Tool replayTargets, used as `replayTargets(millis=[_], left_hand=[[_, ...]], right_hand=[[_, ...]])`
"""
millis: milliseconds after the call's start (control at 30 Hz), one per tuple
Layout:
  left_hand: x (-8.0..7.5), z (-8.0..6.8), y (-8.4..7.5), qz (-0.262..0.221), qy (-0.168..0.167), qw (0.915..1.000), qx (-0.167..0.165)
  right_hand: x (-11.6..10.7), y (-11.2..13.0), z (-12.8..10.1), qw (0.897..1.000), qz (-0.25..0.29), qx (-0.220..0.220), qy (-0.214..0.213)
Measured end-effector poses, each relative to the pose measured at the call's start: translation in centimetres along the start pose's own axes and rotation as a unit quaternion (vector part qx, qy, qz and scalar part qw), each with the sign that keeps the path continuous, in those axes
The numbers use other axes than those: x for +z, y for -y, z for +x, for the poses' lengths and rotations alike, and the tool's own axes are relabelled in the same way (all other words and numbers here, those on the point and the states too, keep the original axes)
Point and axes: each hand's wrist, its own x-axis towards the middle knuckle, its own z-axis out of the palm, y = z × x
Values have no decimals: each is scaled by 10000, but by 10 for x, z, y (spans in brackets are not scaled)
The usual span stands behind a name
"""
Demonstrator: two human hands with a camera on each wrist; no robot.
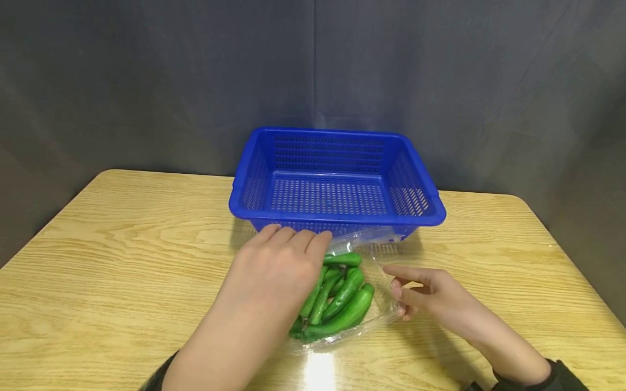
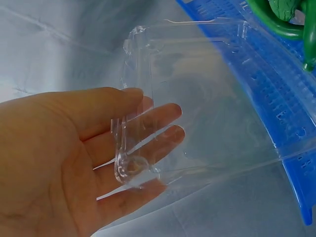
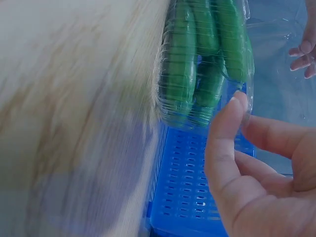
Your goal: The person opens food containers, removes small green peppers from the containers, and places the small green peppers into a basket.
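A clear plastic clamshell box sits on the table with several long, glossy green vegetables inside, like small cucumbers or peppers. Its hinged lid stands raised. My left hand holds the lid's edge, thumb on one face and fingers behind the see-through plastic in the left wrist view. At the box's right end, my right hand pinches the rim between thumb and forefinger, seen closely in the right wrist view beside the vegetables. In the head view, my left hand hides the box's left part.
A blue slotted plastic basket stands right behind the box, nothing showing inside it. The wooden table extends to both sides. Behind its back edge hangs a dark grey curtain.
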Motion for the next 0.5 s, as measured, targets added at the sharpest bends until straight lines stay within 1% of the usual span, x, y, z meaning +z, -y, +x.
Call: replayTargets(millis=[200, 433, 500], left_hand=[[-2, 1, 0, -104, 88, 9999, -5], [-4, 1, -2, -218, -70, 9997, 85], [-6, 0, -2, -273, -27, 9996, 103]], right_hand=[[-2, 0, 0, 9994, -181, -49, -288], [-3, -2, 0, 9965, -569, -110, -609], [-4, -2, 0, 9962, -577, -200, -614]])
